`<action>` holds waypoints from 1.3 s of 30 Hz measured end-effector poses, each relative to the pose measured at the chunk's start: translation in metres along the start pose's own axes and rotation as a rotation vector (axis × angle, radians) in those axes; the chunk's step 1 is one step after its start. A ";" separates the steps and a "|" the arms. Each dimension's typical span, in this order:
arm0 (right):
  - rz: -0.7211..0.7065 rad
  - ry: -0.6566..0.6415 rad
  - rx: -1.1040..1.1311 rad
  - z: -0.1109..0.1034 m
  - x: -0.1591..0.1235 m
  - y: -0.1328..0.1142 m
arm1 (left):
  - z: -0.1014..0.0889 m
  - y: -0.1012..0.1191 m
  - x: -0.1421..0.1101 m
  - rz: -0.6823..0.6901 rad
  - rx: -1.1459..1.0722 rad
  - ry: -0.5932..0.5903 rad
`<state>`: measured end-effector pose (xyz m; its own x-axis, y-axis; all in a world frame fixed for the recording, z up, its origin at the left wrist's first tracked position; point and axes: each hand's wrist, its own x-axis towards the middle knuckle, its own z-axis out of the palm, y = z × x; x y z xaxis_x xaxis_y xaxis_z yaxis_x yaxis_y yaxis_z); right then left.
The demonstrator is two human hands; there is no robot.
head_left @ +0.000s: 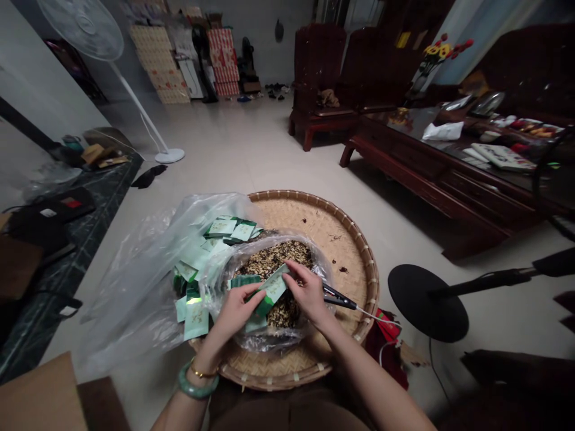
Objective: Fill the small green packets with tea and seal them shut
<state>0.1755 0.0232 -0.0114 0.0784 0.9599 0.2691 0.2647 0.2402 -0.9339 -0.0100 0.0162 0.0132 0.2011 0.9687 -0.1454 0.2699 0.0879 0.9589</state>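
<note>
Between my two hands is a green sachet (275, 287), tilted over a clear plastic bag of loose dried tea-like mix (282, 256). My left hand (239, 308) pinches its lower left end, and a jade bangle is on that wrist. The fingers of my right hand (308, 290) close on its upper right end. Just right of my right hand lies a black tool with a white cord (340, 297), perhaps a hand sealer. More green sachets (196, 317) lie to the left, some inside a large clear plastic bag (148, 287). All this rests on a round woven bamboo tray (354, 251).
A black round stand base (426, 302) is on the floor at right, near a dark wooden coffee table (404, 167). At left are a white standing fan (169, 155) and a dark marble ledge (105, 221). A cardboard box (40, 395) sits at lower left.
</note>
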 end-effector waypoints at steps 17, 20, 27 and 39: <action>-0.400 0.199 -0.286 0.000 -0.004 0.002 | 0.023 -0.006 -0.007 -0.009 -0.009 0.156; -0.395 0.185 -0.372 -0.008 0.000 -0.003 | 0.020 -0.008 -0.006 0.026 0.057 0.204; -0.321 -0.157 -0.123 -0.027 -0.003 -0.016 | 0.011 -0.008 -0.002 0.045 0.111 0.216; 0.273 -0.347 0.332 -0.022 -0.004 -0.010 | 0.022 -0.018 -0.003 -0.185 -0.337 0.138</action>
<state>0.1931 0.0137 0.0023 -0.2345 0.9715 -0.0344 -0.0426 -0.0456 -0.9981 0.0050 0.0069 -0.0085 0.0441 0.9494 -0.3110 -0.0389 0.3127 0.9491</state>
